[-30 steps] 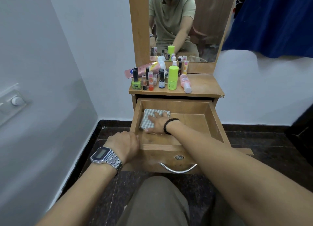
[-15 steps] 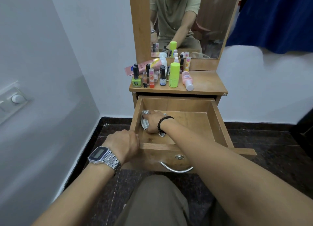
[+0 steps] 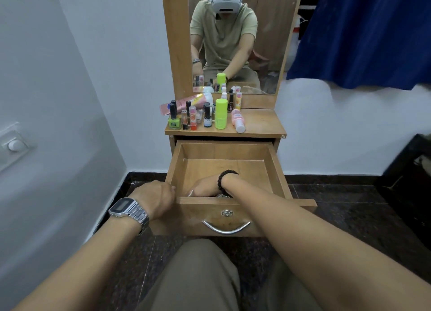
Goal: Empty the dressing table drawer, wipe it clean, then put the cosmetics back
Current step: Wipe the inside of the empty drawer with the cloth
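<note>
Behind the drawer [image 3: 186, 168] front, right hand [image 3: 205, 187] hides the cloth [image 3: 220, 195].

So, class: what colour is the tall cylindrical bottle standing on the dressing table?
Lime green bottle, head view.

The drawer [image 3: 224, 156] stands pulled well out, its back and right floor bare wood, open from above. The right hand [image 3: 205, 188] fills the front left corner, forearm lying across the front wall. The left hand [image 3: 155, 197] sits against the outer left front corner. On the worktop [image 3: 261, 124], cosmetics [image 3: 205, 114] crowd the left and middle; the right side lies bare.
</note>
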